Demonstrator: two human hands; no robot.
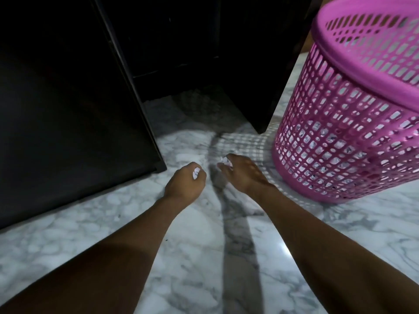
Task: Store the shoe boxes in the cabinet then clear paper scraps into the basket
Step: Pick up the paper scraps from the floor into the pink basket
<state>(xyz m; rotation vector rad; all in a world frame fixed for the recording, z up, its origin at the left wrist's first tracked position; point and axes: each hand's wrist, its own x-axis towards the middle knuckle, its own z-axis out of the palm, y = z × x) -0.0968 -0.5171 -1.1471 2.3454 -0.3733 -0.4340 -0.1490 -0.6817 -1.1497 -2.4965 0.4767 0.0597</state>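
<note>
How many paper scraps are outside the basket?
2. One paper scrap is in the left hand, the other scrap in the right hand. The hands may hide more.

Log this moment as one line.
phase: clearing scraps | left hand: grips left scrap | right hand: pinches right scrap | pink basket: on floor beside right hand, paper inside

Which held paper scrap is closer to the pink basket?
The scrap in the right hand, beside the pink basket; the left hand holds its scrap farther away, by the cabinet.
</note>
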